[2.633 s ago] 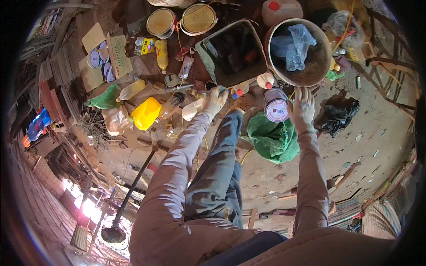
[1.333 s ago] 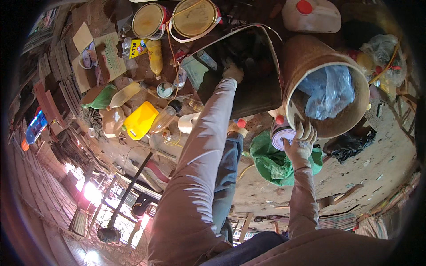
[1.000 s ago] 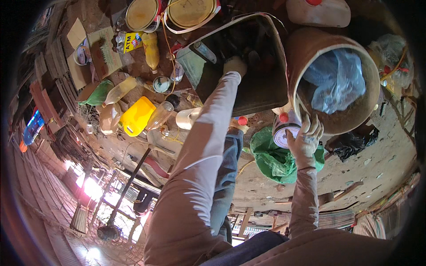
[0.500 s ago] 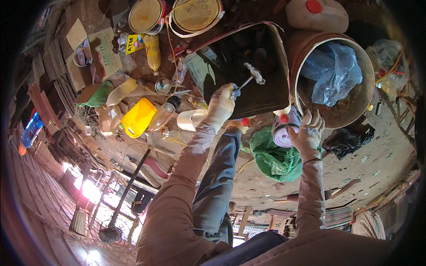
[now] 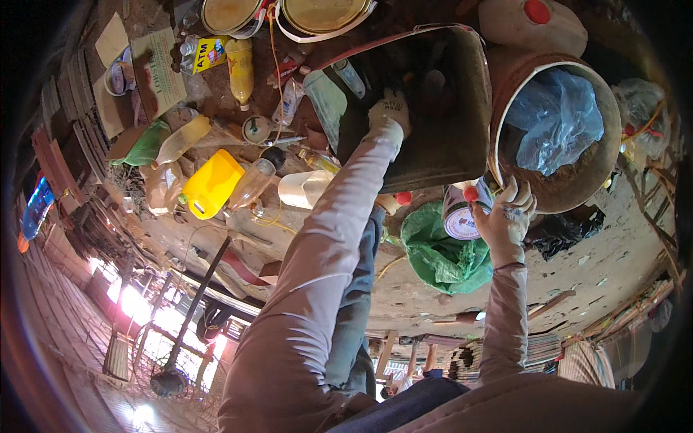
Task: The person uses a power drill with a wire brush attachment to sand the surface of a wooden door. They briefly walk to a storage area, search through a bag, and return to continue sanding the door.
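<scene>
My left hand (image 5: pixel 390 119), in a whitish work glove, reaches down into a dark rectangular bin (image 5: pixel 426 175). Its fingers fade into the shadow there, so what they hold cannot be made out. A white-and-grey can (image 5: pixel 349 78) lies inside the bin near its left wall. My right hand (image 5: pixel 508 220), gloved too, has its fingers apart, with the tips by the rim of a brown round bucket (image 5: pixel 498 137). The right thumb is beside a can with a purple label (image 5: pixel 460 216). Crumpled blue clear plastic (image 5: pixel 552 119) fills part of the bucket.
Below the bin lies a green mesh sack (image 5: pixel 440 260). A yellow jug (image 5: pixel 214 184), a white cup (image 5: pixel 299 189) and several bottles litter the dirt floor on the left. Two lidded pails (image 5: pixel 325 16) and a red-capped white jug (image 5: pixel 530 29) stand at the far side.
My left hand has moved farther forward and down into the bin. The rod with a whitish wad that it held is out of sight. My right hand stays near the bucket rim.
</scene>
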Motion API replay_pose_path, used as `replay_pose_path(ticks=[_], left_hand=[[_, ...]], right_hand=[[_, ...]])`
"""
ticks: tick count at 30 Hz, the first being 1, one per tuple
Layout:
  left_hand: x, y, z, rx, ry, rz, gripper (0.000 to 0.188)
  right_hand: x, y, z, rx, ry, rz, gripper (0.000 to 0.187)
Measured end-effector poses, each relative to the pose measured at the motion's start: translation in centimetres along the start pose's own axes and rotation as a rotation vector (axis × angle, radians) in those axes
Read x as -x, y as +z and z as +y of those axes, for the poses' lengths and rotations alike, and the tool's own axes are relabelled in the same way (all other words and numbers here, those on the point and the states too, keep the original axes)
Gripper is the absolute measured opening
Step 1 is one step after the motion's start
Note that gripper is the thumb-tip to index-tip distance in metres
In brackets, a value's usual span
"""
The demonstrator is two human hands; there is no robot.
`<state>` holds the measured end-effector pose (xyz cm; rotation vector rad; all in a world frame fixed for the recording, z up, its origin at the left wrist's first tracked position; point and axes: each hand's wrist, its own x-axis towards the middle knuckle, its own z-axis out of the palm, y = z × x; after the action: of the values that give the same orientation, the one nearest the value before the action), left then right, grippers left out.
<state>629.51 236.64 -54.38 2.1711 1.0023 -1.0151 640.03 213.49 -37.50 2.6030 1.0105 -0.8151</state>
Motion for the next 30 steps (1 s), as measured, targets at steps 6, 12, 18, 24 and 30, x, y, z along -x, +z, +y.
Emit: replay_pose_path(ticks=[6,12,18,24,30], left_hand=[[-4.1,3.2,-0.3,0.466,0.114,0.185,0.089],[-2.3,8.0,3.8,0.547,0.328,-0.036,0.081],[1.0,2.7,9.7,0.740,-0.380,-0.172,0.101],[-0.3,5.3,1.9,1.200,-0.980,0.253,0.119],[0.5,3.3,3.8,0.918,-0.763,0.534,0.077]], right_hand=[[0.4,0.7,0.6,-0.033,0.005,-0.002,0.097],[0.2,0.6,-0.5,-0.058,-0.052,0.058,0.096],[0.7,1.4,0.9,-0.047,-0.004,0.066,0.093],[0.5,1.5,1.1,-0.113,-0.062,0.077,0.091],[0.7,1.1,1.4,-0.092,-0.037,0.058,0.090]])
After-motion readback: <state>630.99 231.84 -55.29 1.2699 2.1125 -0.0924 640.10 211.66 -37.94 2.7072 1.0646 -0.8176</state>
